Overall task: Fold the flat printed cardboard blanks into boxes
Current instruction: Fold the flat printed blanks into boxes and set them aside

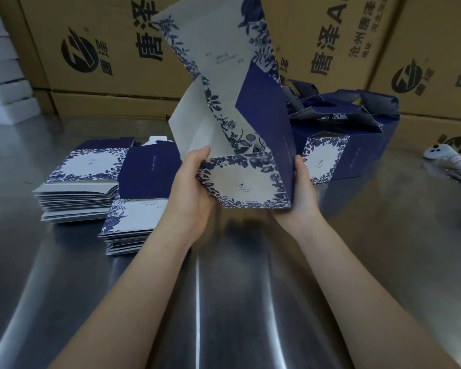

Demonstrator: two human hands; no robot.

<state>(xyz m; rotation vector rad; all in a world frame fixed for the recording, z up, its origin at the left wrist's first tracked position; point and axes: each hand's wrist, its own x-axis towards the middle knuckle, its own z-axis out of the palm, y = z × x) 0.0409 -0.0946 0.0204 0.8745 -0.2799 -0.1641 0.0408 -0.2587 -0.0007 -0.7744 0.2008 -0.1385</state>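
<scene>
I hold a blue-and-white floral cardboard blank (240,182) above the steel table, partly opened into a box shape with its long panels rising toward the camera. My left hand (190,187) grips its left lower corner, thumb on the inner white flap. My right hand (302,187) clasps the dark blue right side. Two stacks of flat blanks (80,187) lie to the left, the nearer stack (128,225) beside my left wrist. Folded boxes (351,145) stand behind the held blank on the right.
The steel table (224,288) stretches toward me. Large brown shipping cartons (91,49) wall off the back. White foam pieces (3,83) are piled at far left. A white handheld controller (449,157) lies at the right edge.
</scene>
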